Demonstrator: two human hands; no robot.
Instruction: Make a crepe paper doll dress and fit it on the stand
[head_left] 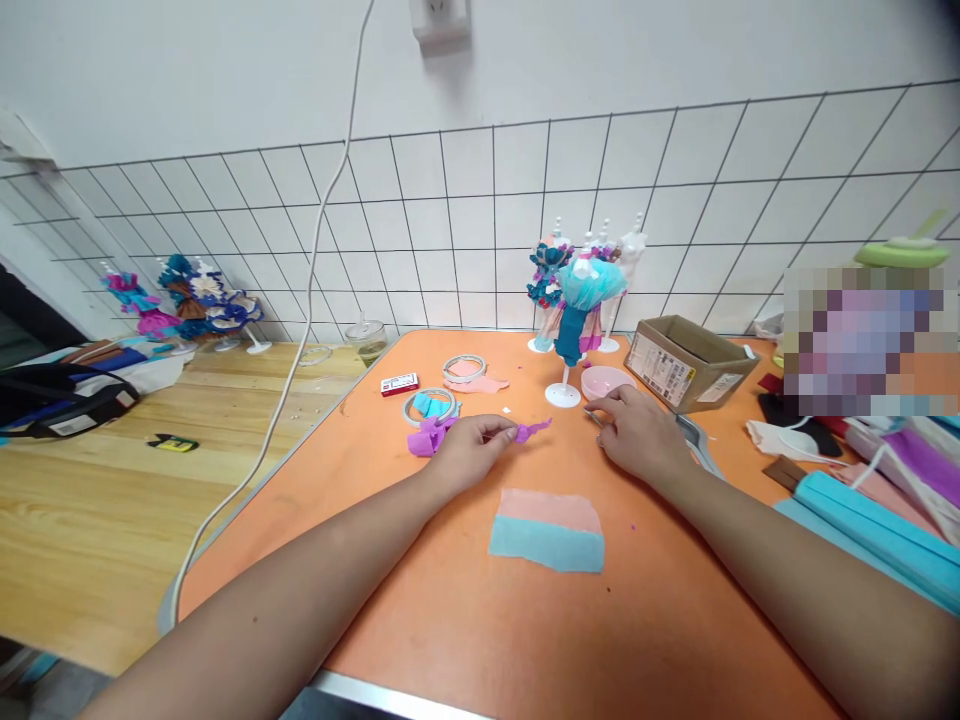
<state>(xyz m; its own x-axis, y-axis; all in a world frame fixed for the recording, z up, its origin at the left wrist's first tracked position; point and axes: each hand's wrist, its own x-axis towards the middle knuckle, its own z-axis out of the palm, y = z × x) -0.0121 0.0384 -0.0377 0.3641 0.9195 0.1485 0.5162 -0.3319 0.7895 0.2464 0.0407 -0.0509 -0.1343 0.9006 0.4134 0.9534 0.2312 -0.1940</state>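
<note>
Pinching the twisted purple strip (534,430) over the orange counter (420,620), we clamp the left hand's (474,452) grip on its left end, long axis pointing rightward and slightly away, toward our right hand (643,435). That hand is near the pink bowl (598,380); we cannot tell whether its grip holds anything.

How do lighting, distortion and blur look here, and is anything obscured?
Head view: bright light, soft shadow beneath the wall socket; wall tiles lean outwards at both sides, suggesting wide-angle stretch; left hand and right hand show no obvious motion blur; a pixelated patch hides something at right; the upper right corner is dark.
</note>
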